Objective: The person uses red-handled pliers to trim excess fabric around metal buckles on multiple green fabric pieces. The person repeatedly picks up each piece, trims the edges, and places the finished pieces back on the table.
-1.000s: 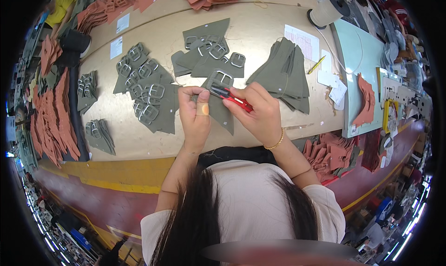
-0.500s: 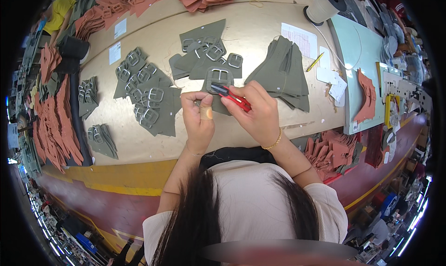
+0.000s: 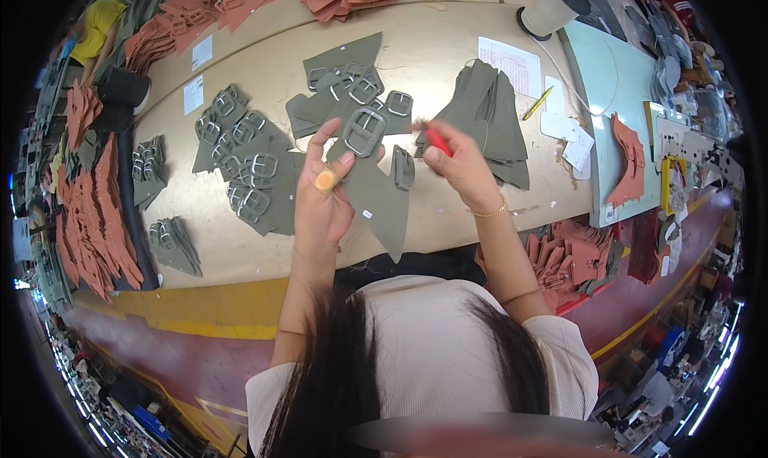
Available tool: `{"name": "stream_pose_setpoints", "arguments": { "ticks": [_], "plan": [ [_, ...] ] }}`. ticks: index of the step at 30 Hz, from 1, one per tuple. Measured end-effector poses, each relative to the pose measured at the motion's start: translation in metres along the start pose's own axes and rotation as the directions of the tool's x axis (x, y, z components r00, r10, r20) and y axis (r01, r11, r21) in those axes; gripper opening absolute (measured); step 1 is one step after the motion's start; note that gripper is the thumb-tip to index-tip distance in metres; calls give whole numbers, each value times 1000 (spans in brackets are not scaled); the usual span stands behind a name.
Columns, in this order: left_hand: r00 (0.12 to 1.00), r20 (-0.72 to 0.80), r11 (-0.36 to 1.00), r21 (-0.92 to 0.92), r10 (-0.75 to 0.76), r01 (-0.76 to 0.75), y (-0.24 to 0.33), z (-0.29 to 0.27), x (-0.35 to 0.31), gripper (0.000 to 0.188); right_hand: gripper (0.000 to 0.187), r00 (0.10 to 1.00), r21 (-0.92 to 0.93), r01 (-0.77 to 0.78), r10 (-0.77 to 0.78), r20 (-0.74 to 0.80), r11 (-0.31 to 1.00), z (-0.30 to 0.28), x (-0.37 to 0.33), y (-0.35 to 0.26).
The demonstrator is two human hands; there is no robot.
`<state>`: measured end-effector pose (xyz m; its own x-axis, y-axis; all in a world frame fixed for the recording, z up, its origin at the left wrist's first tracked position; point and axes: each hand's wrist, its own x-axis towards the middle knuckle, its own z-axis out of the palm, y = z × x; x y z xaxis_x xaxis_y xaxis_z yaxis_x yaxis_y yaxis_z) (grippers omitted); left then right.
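My left hand (image 3: 322, 206) has its thumb and fingers closed on a grey-green cut piece (image 3: 374, 206) with a covered frame and a metal buckle (image 3: 366, 132) at its top. The piece's pointed end hangs toward me over the table, near its front edge. A beige bandage wraps my left thumb. My right hand (image 3: 464, 174) grips red-handled snips (image 3: 438, 140), raised to the right of the buckle and apart from it. Their tips are blurred. A second buckle end (image 3: 403, 168) lies beside the held piece.
Grey-green buckled pieces (image 3: 244, 166) lie fanned at the left, and more (image 3: 340, 90) lie beyond my hands. Plain grey-green pieces (image 3: 484, 122) are stacked to the right. A thread cone (image 3: 552, 10), a yellow pen (image 3: 538, 104) and a pale green board (image 3: 616, 138) stand or lie farther right.
The snips have moved from the buckle up and to the right with my right hand. My left hand has turned and shifted left, bringing the whole piece into sight.
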<state>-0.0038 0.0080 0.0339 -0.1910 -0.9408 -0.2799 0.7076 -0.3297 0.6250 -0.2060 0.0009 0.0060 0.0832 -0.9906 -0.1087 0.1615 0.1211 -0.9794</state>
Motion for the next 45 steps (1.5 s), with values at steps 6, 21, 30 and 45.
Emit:
{"name": "stream_pose_setpoints", "arguments": {
  "ticks": [6,21,30,45],
  "plan": [
    [957,117,872,-394,-267,291,-4,0,-3,59,27,950,203,-302,276,147,931,11,-1,3],
    [999,5,904,426,-40,34,-9,10,-13,49,31,830,-664,429,-556,25,612,23,-24,-14],
    [999,-6,925,376,48,-42,-16,15,-18,46,26,774,-726,475,-629,76,497,23,-19,-12],
    [992,9,904,410,125,-118,-26,15,-21,28,26,800,-711,451,-598,53,539,24,-24,-17]
  ]
}}
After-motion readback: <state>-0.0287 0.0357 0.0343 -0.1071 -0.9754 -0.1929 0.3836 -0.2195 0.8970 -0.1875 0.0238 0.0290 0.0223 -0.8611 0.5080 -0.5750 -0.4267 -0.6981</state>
